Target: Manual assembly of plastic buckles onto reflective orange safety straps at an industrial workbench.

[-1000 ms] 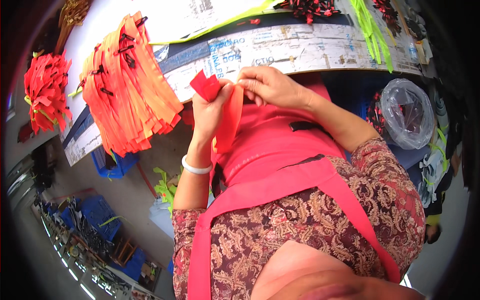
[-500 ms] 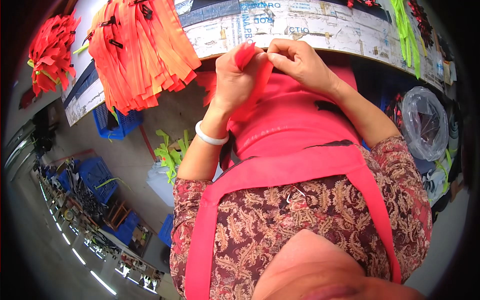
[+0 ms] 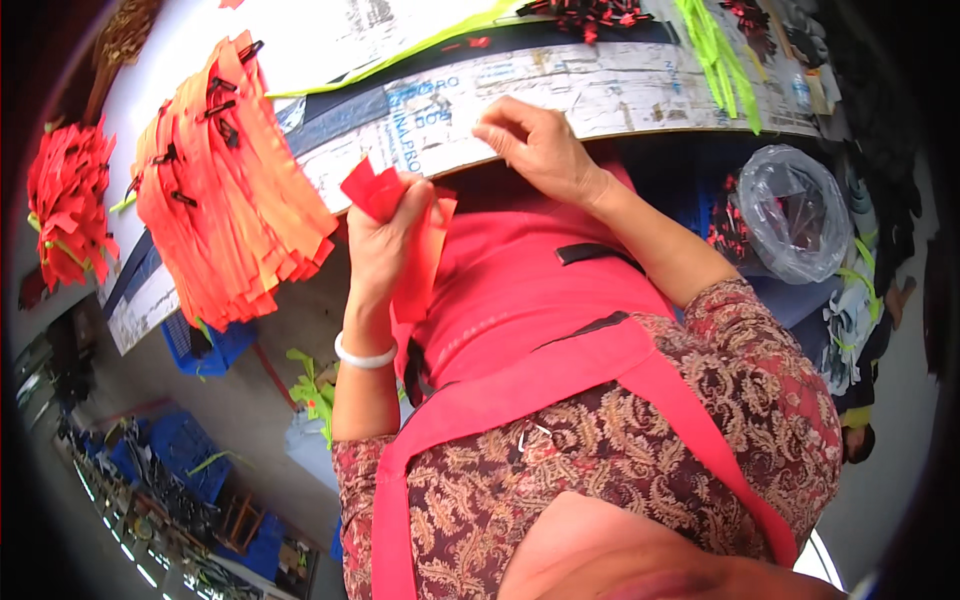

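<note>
My left hand (image 3: 382, 240) is closed around a folded red-orange fabric strip (image 3: 428, 255). One end of the strip sticks up above the thumb and the rest hangs below the fist, in front of the red apron. Over the table's near edge, to the right, my right hand (image 3: 542, 148) is apart from the strip. Its fingers are curled in toward the thumb; whatever they may pinch is too small to make out. Left of my left hand, a thick row of orange-red strips (image 3: 235, 220) with black clips hangs over the table edge.
The worn white table (image 3: 640, 105) runs across the top. On it lie a yellow-green strip (image 3: 420, 48) and a heap of red-and-black pieces (image 3: 595, 12). Another red bundle (image 3: 70, 195) hangs far left. A clear plastic bag (image 3: 793, 215) stands at right, a blue crate (image 3: 205, 345) under the table.
My hands have moved apart: the left went left and down with the strip, the right let go of the strip and moved slightly left. The view has also shifted.
</note>
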`<state>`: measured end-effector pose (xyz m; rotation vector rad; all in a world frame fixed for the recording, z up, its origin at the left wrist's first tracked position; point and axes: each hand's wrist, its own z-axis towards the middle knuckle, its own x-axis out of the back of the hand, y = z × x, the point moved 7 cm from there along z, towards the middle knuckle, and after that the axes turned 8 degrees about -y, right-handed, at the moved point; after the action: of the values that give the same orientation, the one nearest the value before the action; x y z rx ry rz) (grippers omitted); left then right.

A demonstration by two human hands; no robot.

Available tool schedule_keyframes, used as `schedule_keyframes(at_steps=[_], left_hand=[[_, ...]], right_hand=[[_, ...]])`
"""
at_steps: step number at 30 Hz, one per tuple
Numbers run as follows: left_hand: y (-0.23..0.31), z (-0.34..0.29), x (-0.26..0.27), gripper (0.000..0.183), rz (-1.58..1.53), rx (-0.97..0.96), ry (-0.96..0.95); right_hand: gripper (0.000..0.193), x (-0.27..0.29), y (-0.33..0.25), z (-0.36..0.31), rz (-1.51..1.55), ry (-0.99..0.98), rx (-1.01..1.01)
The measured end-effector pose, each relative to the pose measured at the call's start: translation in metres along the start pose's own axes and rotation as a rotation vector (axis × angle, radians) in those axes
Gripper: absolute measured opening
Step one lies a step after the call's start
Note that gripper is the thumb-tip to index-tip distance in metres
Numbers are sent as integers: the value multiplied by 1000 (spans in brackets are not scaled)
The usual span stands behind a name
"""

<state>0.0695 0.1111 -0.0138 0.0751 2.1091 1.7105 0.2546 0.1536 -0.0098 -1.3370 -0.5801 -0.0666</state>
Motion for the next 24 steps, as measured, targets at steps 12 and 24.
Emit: schedule_keyframes(at_steps=[12,24], left_hand=[[-31,-1,-12,10,-276,138,-23],[-45,-11,-10,9,-237,153,-28]], right_hand=[[81,116,47,42,-786,468,-126],[27,181,103,79,-378,418,-139]])
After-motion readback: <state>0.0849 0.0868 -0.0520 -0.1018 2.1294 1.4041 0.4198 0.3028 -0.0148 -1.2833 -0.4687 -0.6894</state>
